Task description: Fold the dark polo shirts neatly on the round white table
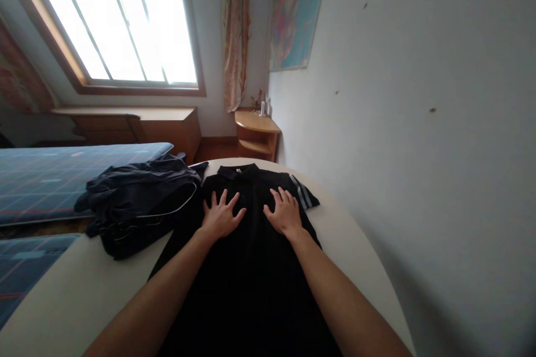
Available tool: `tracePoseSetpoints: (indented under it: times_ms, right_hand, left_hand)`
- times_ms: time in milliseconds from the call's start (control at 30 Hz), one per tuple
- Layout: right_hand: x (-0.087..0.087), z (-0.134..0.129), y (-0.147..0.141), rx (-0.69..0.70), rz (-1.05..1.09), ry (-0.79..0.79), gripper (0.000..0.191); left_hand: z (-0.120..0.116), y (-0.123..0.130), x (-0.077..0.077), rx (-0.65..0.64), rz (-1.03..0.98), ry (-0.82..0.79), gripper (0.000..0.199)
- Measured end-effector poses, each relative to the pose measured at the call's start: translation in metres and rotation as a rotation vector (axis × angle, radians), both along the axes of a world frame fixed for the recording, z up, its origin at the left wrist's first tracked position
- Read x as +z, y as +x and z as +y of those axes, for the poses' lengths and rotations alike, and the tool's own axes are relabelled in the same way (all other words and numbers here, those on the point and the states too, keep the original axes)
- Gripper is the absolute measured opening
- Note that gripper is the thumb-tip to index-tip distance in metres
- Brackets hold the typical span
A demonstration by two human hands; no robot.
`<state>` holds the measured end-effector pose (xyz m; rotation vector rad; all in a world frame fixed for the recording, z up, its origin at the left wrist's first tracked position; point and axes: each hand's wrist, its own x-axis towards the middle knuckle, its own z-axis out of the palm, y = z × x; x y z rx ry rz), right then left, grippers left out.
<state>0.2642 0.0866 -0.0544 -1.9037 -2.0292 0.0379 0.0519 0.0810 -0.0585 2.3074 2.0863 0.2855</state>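
Observation:
A black polo shirt (251,279) lies spread on the round pale table (355,256), its collar at the far edge. Grey stripes cross its right sleeve. My left hand (221,216) rests flat on the left side of the chest, fingers spread. On the other side of the chest lies my right hand (285,212), palm down with the fingers somewhat apart. Neither hand grips the cloth. The shirt's left sleeve is hidden beside a heap of dark clothes (138,189) with white piping. The shirt's lower end runs out of view.
Beyond the table's left side are blue checked mattresses (75,178). A wooden desk (167,114) stands under the window (121,16). At the back, a corner shelf (257,122) holds small items. A white wall (419,178) runs close along the right.

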Motion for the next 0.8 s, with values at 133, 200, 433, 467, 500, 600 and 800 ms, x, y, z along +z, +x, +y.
tracePoseSetpoints:
  times_ms: [133, 200, 433, 467, 500, 600, 800]
  right_hand:
    - [0.015, 0.011, 0.008, -0.142, -0.042, -0.071, 0.075]
    - [0.021, 0.017, 0.013, -0.225, -0.043, -0.079, 0.076]
    - [0.006, 0.026, 0.028, -0.363, -0.036, 0.000, 0.052]
    - [0.003, 0.027, 0.031, -0.365, -0.034, -0.008, 0.054]
    - [0.001, 0.029, 0.036, -0.367, -0.032, -0.021, 0.055]
    - [-0.001, 0.034, 0.052, -0.374, -0.024, -0.082, 0.059]
    - [-0.004, 0.037, 0.074, -0.333, -0.016, -0.096, 0.062]
  left_hand:
    - [0.002, 0.002, 0.000, -0.018, -0.006, 0.036, 0.064]
    - [0.001, 0.002, 0.000, -0.051, -0.003, 0.057, 0.061]
    - [0.000, 0.005, -0.001, -0.143, -0.014, 0.061, 0.058]
    - [0.000, 0.005, 0.000, -0.153, -0.013, 0.061, 0.057]
    - [0.000, 0.005, 0.002, -0.161, -0.008, 0.065, 0.056]
    - [-0.003, 0.004, 0.008, -0.114, 0.026, 0.112, 0.051]
    - [0.001, -0.010, 0.021, 0.147, 0.008, 0.140, 0.056]
